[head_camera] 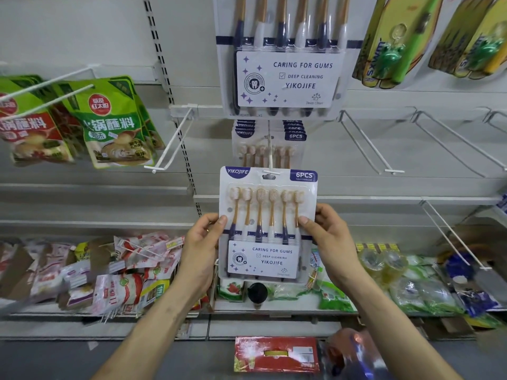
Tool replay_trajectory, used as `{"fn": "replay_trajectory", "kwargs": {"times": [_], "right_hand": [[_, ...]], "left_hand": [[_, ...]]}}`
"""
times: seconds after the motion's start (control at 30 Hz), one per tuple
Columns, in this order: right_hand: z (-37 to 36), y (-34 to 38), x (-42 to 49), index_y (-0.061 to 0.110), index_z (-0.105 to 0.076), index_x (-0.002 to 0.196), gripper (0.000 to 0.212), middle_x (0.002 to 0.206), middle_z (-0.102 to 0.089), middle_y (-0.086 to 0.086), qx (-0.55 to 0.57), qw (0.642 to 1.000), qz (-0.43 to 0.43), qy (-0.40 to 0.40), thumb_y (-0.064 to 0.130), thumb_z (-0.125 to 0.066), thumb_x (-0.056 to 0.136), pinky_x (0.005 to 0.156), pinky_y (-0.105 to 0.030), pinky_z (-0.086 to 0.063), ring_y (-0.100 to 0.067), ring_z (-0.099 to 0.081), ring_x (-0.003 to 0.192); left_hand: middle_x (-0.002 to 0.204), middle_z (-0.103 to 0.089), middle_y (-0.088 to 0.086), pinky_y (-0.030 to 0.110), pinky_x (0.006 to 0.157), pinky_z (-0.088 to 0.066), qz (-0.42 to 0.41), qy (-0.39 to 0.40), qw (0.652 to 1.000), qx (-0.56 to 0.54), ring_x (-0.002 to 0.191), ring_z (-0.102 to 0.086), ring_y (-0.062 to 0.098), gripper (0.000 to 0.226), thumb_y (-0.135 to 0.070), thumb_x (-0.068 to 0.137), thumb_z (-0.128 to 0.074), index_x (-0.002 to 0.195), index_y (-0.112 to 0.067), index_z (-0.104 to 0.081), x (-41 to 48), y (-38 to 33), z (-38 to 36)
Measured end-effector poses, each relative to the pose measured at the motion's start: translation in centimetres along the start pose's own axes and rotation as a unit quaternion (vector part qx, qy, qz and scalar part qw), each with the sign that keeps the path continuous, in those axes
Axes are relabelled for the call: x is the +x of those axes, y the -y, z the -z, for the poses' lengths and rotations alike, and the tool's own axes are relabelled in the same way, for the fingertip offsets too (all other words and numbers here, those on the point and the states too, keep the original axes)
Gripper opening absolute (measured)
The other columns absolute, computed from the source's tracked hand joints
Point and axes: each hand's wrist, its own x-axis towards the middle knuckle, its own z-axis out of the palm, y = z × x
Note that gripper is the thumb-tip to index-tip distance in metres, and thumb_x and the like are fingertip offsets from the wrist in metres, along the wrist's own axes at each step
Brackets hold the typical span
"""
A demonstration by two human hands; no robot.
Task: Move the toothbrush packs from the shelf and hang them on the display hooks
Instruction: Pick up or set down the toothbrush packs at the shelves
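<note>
Toothbrush pack [267, 215] held upright at the tip of a display hook [270, 157]

The left hand [201, 242] and right hand [332, 239] each grip one side edge of the toothbrush pack, thumbs pressed on its front, with its hanging hole right at the hook's tip; whether the tip is through the hole I cannot tell. More packs [269, 138] of the same kind hang further back on that hook, and green pouches [109, 124] hang to the left
</note>
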Motion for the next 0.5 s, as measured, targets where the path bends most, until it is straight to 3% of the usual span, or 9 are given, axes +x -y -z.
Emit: {"fn": "replay_trajectory", "kwargs": {"times": [0.17,0.37,0.5], "right_hand": [[0.1,0.3,0.3,0.014,-0.068,0.118,0.016,0.109,-0.079,-0.003,0.001,1.0,0.006,0.0,0.009,-0.063,0.103,0.097,-0.043,-0.058,-0.021,-0.075,0.105],[0.0,0.3,0.7,0.015,-0.068,0.118,0.016,0.109,-0.079,-0.004,0.004,1.0,-0.003,0.001,0.01,-0.062,0.104,0.094,-0.043,-0.059,-0.023,-0.076,0.104],[0.0,-0.3,1.5,0.015,-0.068,0.115,0.013,0.106,-0.079,-0.003,-0.005,1.0,-0.006,-0.003,0.012,-0.063,0.104,0.089,-0.037,-0.059,-0.02,-0.077,0.099]], "left_hand": [[0.104,-0.078,0.01,0.04,0.082,-0.058,-0.005,-0.002,1.0,-0.019,0.086,-0.073,0.022,0.011,-0.021,0.104,-0.062,0.107,-0.012,-0.069,0.3,0.0,-0.1],[0.096,-0.078,0.006,0.035,0.07,-0.059,-0.01,-0.004,1.0,-0.008,0.081,-0.072,0.021,0.009,-0.02,0.104,-0.062,0.102,-0.015,-0.069,0.9,0.0,-0.2],[0.101,-0.078,0.011,0.053,0.084,-0.059,-0.04,-0.004,0.997,0.063,0.09,-0.073,0.028,0.011,-0.024,0.105,-0.063,0.1,-0.021,-0.073,1.9,0.3,0.1]]}}
